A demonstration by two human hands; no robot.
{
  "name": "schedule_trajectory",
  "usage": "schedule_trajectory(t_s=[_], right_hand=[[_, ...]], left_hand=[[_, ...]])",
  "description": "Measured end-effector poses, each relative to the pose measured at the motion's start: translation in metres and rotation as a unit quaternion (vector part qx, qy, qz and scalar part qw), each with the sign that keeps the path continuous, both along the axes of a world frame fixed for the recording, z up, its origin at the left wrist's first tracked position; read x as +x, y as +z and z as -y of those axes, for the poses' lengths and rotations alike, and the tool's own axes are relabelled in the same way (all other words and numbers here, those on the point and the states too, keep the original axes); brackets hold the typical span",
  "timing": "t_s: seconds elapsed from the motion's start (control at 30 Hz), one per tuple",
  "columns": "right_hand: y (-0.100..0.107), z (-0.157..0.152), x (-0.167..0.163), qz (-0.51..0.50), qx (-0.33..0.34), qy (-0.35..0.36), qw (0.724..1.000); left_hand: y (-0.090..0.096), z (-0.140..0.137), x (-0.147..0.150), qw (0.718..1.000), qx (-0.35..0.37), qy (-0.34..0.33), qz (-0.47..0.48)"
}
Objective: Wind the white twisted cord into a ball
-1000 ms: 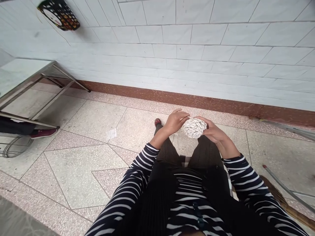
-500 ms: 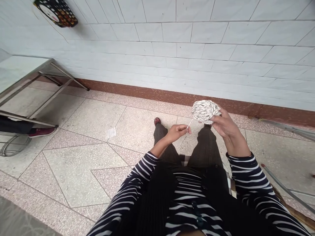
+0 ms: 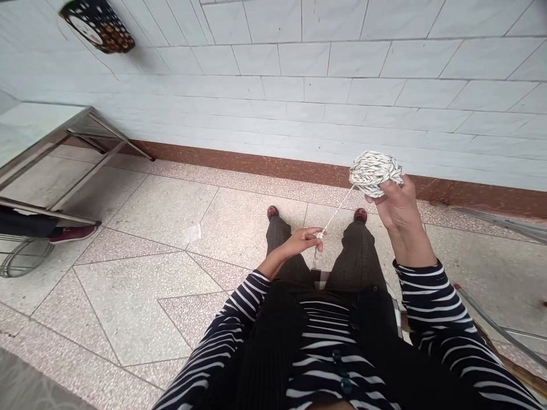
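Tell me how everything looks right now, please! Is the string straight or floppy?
Ball of cord: wound up, held in the right hand.
Strand: pulled out straight between ball and left hand.
Left hand: fingers gripping the strand.
Right hand: holding the ball's side.
Paper scrap: lying on the floor.
Table: standing upright.
Patterned bag: up against the wall.

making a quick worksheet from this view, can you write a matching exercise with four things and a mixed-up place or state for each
Column one
1. ball of cord
2. left hand
3. white scrap
4. white-topped table

Column two
A. lying on the floor
B. standing on metal legs
C. held in the right hand
D. touching the taut-looking strand

Pairs: 1-C, 2-D, 3-A, 4-B
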State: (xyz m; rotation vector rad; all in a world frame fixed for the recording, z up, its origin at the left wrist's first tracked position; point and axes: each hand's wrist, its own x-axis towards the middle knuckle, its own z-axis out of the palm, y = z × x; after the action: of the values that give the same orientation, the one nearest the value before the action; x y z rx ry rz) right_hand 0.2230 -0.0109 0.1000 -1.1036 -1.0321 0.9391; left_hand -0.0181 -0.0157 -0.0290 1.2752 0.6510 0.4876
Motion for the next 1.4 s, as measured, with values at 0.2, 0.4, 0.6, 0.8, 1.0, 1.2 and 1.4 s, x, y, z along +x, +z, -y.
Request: schedule_trajectory(t_s=[0.2, 0.4, 0.6, 0.8, 1.0, 1.2, 1.4], right_hand=[[0.013, 0.003, 0.0, -0.088, 0.053, 0.016, 0.995], [0.04, 0.014, 0.0, -0.101, 0.088, 0.052, 0.99], [0.016, 0.014, -0.026, -0.087, -0.014, 0.132, 0.987], [0.01, 0.007, -0.022, 0.011, -0.005, 0.124, 0.992], [-0.026, -0.016, 0.0, 0.253, -0.009, -0.075, 0.964], [-0.074, 0.004, -0.021, 0.173, -0.175, 0.172, 0.954], [-0.06, 0.029, -0.02, -0.102, -0.216, 0.284, 0.929]], left_hand=[[-0.037, -0.013, -0.01, 0.996, 0.034, 0.068, -0.05], [-0.066, -0.023, -0.014, 0.944, 0.131, 0.126, -0.275], [-0.01, -0.03, 0.027, 0.946, 0.255, 0.152, -0.131], [0.056, -0.011, 0.042, 0.959, 0.259, 0.099, -0.064], [0.075, 0.013, 0.017, 0.89, 0.417, 0.052, -0.176], [0.099, -0.034, 0.006, 0.752, 0.619, 0.112, -0.195], [0.07, -0.058, 0.014, 0.846, 0.494, 0.156, -0.123]])
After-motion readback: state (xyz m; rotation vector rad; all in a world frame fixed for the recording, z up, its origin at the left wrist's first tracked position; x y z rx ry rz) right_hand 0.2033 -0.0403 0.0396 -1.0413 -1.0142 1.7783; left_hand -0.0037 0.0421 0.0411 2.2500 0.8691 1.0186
